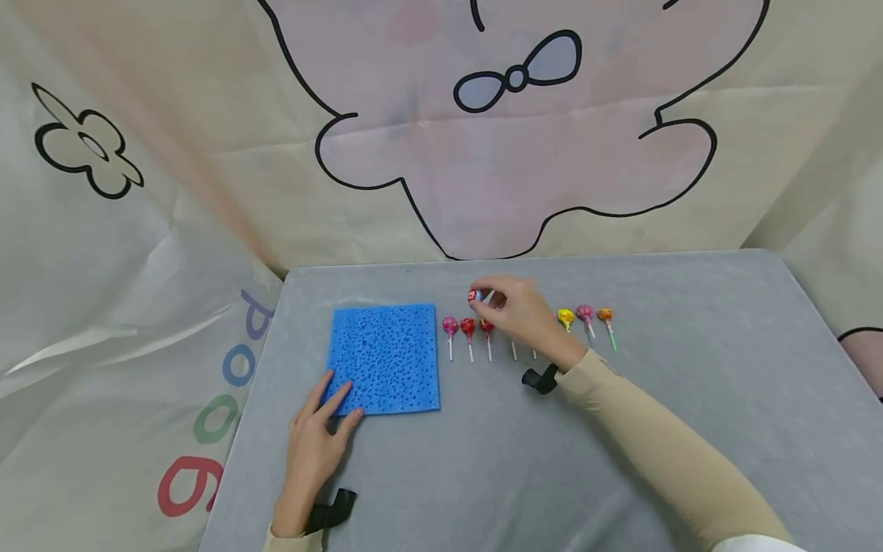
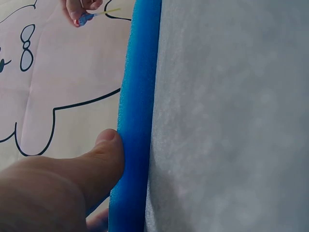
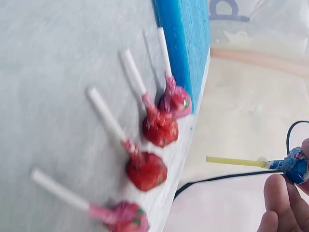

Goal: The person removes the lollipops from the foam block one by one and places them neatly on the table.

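Note:
My right hand (image 1: 520,310) pinches a blue-wrapped lollipop (image 3: 297,166) by its candy head, raised over the row. In the right wrist view its pale yellow stick points away from the fingers. My left hand (image 1: 317,445) rests at the near left corner of a square blue sponge (image 1: 386,360), fingers spread on its top and edge. The thumb (image 2: 108,150) touches the sponge's side in the left wrist view. Right of the sponge lie a pink lollipop (image 1: 450,325) and red lollipops (image 3: 161,129); my right hand partly hides the row's middle.
At the row's right end lie a yellow lollipop (image 1: 566,315), a pink-purple one (image 1: 585,312) and an orange one with a green stick (image 1: 605,314). A grey cloth covers the table (image 1: 690,330). A printed curtain (image 1: 483,169) hangs behind it.

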Action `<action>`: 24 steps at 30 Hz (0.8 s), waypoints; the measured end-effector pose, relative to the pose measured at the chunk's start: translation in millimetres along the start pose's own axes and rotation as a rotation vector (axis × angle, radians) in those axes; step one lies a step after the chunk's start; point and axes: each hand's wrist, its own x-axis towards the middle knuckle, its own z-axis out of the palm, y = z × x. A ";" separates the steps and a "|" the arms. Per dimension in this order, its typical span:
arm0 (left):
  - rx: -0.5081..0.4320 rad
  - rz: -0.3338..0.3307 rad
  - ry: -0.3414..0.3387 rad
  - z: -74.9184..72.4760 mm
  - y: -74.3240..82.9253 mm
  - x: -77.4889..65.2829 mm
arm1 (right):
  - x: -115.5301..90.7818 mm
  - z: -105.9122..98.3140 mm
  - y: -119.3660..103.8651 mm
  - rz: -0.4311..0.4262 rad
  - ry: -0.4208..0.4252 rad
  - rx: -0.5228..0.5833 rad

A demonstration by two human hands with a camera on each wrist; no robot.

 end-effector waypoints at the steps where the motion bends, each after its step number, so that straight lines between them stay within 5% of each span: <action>1: 0.001 -0.004 -0.002 -0.2 -0.3 -0.2 | -0.7 -1.7 1.4 -0.001 0.006 -0.001; 24: -0.003 -0.005 0.002 -0.4 1.5 0.4 | -34.3 -51.8 26.8 0.053 0.162 -0.060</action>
